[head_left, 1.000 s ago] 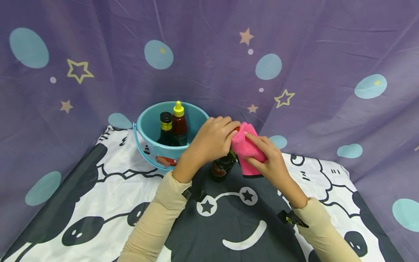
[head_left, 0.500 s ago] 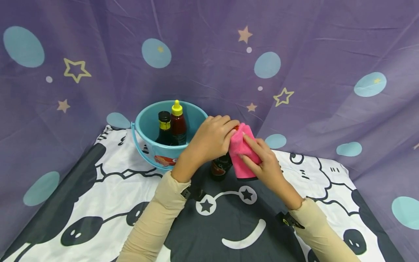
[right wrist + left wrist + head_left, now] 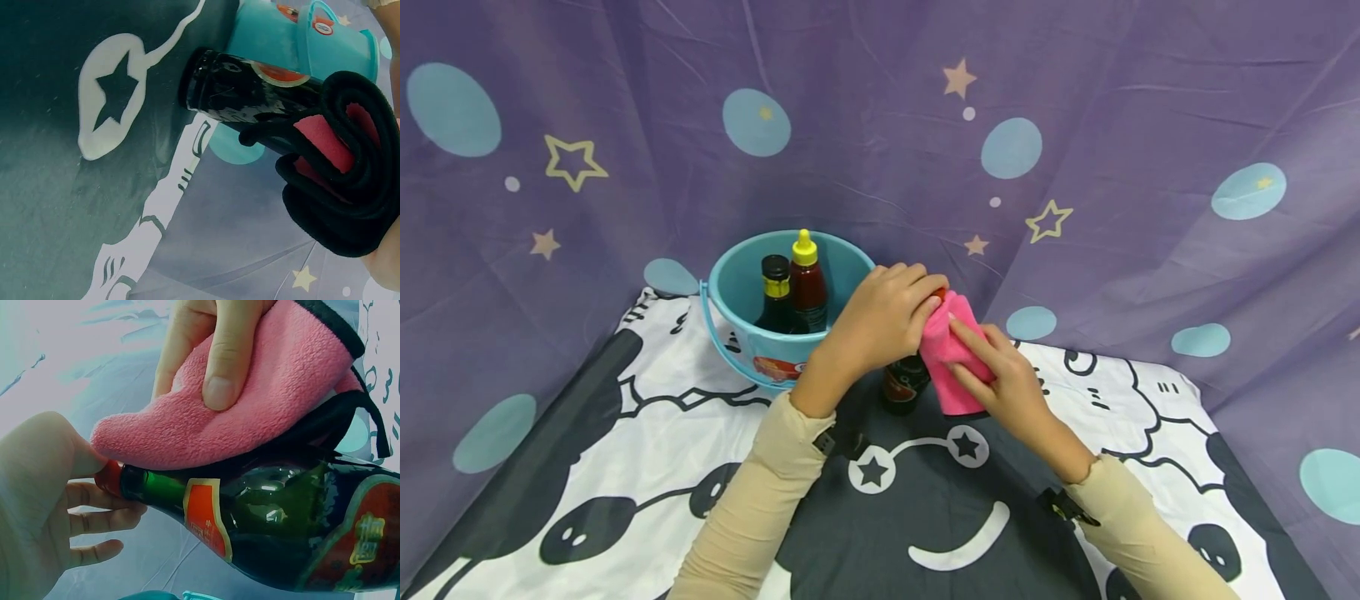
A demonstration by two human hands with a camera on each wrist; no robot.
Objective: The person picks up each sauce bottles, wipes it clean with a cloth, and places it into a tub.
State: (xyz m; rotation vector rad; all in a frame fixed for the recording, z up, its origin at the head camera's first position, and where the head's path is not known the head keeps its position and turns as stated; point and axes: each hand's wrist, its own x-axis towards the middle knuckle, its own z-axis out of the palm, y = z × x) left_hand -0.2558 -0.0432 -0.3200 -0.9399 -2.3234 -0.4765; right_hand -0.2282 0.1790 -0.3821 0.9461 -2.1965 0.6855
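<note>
A dark green glass bottle [image 3: 904, 385] with a red and gold label stands on the sheet, right of the bucket. My left hand [image 3: 887, 317] pinches its red cap [image 3: 109, 479] at the top. My right hand [image 3: 1009, 379] holds a folded pink cloth [image 3: 942, 367] with dark edging between thumb and fingers. The cloth lies along the bottle's neck and shoulder in the left wrist view and hides part of them. From the right wrist view, the cloth's dark folded edge [image 3: 337, 237] hangs beside the bottle's body.
A light blue bucket [image 3: 767, 346] stands left of the bottle, its handle down at the side. Inside it are a black-capped bottle [image 3: 777, 287] and a red sauce bottle [image 3: 809, 287] with a yellow nozzle cap. A purple curtain [image 3: 880, 125] hangs behind the patterned sheet [image 3: 850, 550].
My right hand has brought the pink cloth a little left and down against the bottle. My left hand stays at the cap, and the bottle stands in about the same place.
</note>
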